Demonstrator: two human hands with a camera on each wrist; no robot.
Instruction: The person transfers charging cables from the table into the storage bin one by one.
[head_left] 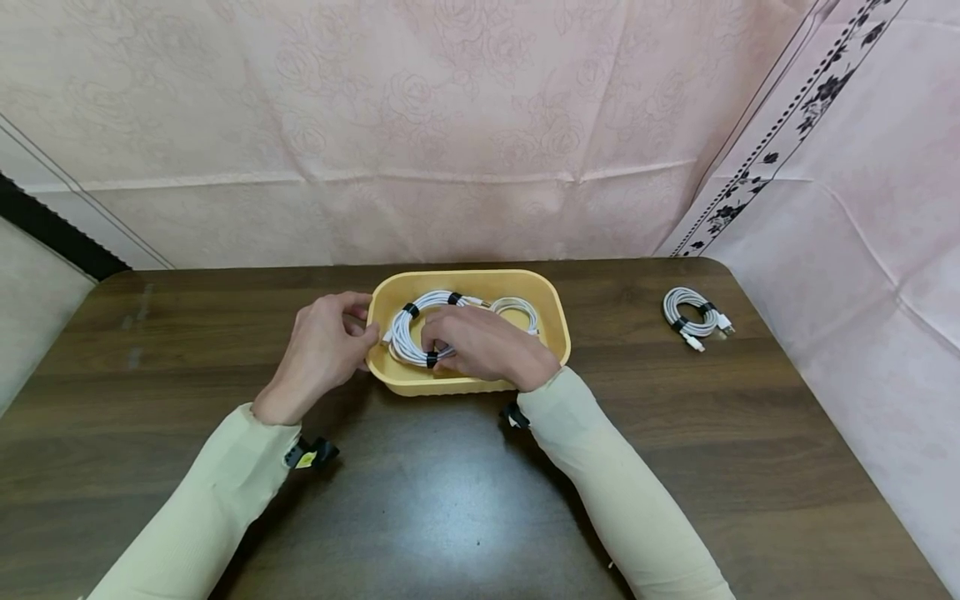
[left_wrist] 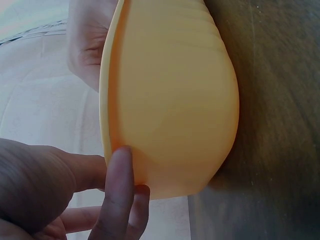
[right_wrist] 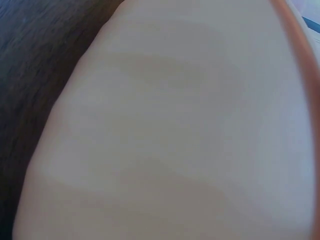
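Note:
A yellow plastic bin [head_left: 558, 333] stands at the far side of the table. Inside, on its left, lies a large coiled white cable [head_left: 401, 337] bound with black straps. My right hand [head_left: 487, 342] reaches over the front rim and grips the near right part of this coil; its fingertips are partly hidden. A smaller white cable coil [head_left: 517, 304] lies at the bin's right, partly behind the hand. My left hand [head_left: 322, 346] holds the bin's left end, fingers against its wall and rim in the left wrist view. The bin's wall [right_wrist: 175, 125] fills the right wrist view.
Another coiled white cable [head_left: 690, 317] with black straps lies on the right of the brown wooden table [head_left: 450, 500]. Pink patterned cloth [head_left: 450, 125] hangs right behind the table's back edge, with more cloth along the right side.

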